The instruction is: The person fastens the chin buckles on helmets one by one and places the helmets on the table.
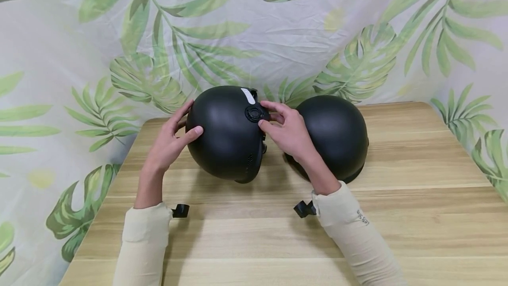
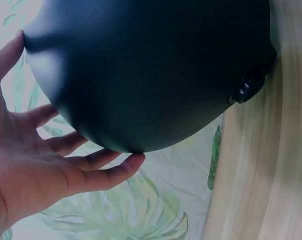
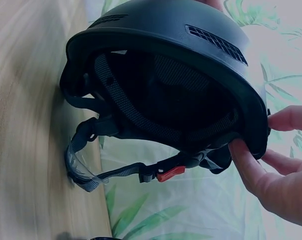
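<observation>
A matte black helmet (image 1: 224, 133) is tilted on its side, its opening turned to the right in the head view. My left hand (image 1: 166, 144) holds its left side, thumb in front and fingers spread behind. With my right hand (image 1: 291, 133) I pinch the rim beside a round side piece (image 1: 254, 113), thumb and fingers on opposite faces. A white sticker (image 1: 248, 96) marks the shell near there. The right wrist view looks into the padded inside (image 3: 165, 95), where a chin strap with a red buckle piece (image 3: 170, 173) hangs. Whether the helmet touches the table cannot be told.
A second black helmet (image 1: 333, 131) stands dome up on the wooden table (image 1: 416, 153), just right of my right hand and partly behind it. A leaf-patterned cloth (image 1: 285, 34) hangs behind the table. Small black pieces (image 1: 181, 211) stick out at both sleeve cuffs.
</observation>
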Tool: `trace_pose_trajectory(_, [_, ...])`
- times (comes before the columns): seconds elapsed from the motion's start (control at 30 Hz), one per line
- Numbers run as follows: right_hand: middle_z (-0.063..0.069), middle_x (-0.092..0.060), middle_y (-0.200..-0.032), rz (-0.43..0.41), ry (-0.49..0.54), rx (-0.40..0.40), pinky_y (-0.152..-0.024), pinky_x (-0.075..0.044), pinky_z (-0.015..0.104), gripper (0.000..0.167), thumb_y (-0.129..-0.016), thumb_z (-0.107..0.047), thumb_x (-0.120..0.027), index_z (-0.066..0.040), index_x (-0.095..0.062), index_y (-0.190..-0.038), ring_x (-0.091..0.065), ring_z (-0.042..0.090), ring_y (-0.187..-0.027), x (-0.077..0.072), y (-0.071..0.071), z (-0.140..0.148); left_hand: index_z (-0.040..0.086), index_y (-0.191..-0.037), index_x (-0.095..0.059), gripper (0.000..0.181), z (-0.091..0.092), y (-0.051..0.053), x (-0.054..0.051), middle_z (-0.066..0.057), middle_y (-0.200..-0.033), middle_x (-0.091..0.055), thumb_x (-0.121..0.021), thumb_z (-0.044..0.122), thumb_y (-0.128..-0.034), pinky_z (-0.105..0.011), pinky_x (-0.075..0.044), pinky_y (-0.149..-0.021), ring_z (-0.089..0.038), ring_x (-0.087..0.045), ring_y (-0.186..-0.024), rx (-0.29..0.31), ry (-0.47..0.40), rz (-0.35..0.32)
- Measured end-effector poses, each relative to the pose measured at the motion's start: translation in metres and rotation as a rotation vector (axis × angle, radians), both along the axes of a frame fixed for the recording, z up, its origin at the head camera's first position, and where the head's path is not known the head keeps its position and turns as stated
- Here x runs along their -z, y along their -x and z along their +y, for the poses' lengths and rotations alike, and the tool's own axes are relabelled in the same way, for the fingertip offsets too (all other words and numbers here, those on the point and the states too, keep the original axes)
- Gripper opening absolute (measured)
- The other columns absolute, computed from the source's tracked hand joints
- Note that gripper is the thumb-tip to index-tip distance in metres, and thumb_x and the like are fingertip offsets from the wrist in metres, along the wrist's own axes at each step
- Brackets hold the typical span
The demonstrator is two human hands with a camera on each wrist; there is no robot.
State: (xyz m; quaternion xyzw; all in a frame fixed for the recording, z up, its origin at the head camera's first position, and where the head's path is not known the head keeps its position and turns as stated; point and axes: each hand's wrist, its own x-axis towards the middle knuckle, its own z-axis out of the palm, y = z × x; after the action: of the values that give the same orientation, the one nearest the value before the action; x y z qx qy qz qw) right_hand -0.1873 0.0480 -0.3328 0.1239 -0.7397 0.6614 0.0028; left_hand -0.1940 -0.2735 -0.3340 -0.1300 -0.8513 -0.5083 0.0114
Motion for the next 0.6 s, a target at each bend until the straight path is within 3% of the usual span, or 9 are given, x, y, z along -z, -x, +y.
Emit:
trace_pose_trajectory(0.27, [0.004, -0.059, -0.144, 0.013, -0.132, 0.029, -0.095, -0.06, 0.041, 0.062, -0.095, -0.033, -0.082, -0.018, -0.06, -0.151, -0.067, 0.021, -0.126, -0.001, 0.001, 0.002, 0.037, -0.168, -0.03, 0.077, -0.004, 0.003, 0.005, 0.004, -0.174, -0.027, -0.069, 0.03, -0.1011, -0.066, -0.041, -0.112, -0.038, -0.035, -0.154, 0.037, 0.009, 0.004])
trace_pose_trajectory(0.37, [0.006, -0.059, -0.14, 0.04, -0.165, 0.042, -0.097, -0.06, 0.041, 0.063, -0.095, -0.033, -0.082, -0.016, -0.06, -0.151, -0.066, 0.023, -0.126, 0.0, 0.001, 0.001, 0.038, -0.168, -0.026, 0.079, -0.008, 0.003, 0.008, 0.001, -0.174, -0.025, -0.068, 0.029, -0.1022, -0.05, -0.049, -0.109, -0.037, -0.038, -0.153, 0.066, -0.011, -0.051])
trace_pose_trajectory(0.5, [0.007, -0.058, -0.143, 0.084, -0.165, 0.047, -0.105, -0.056, 0.041, 0.059, -0.096, -0.027, -0.082, -0.014, -0.061, -0.149, -0.063, 0.023, -0.127, 0.001, 0.002, 0.001, 0.039, -0.169, -0.022, 0.081, -0.01, 0.004, 0.011, -0.004, -0.173, -0.023, -0.067, 0.027, -0.103, -0.025, -0.057, -0.094, -0.038, -0.041, -0.15, 0.094, -0.066, -0.134])
trace_pose_trajectory(0.6, [0.008, -0.056, -0.145, 0.112, -0.15, 0.04, -0.109, -0.053, 0.042, 0.055, -0.097, -0.024, -0.081, -0.011, -0.063, -0.147, -0.062, 0.023, -0.128, 0.002, 0.002, 0.001, 0.039, -0.169, -0.024, 0.082, -0.009, 0.004, 0.011, -0.005, -0.173, -0.024, -0.07, 0.025, -0.1017, -0.02, -0.057, -0.09, -0.039, -0.042, -0.149, 0.087, -0.084, -0.138])
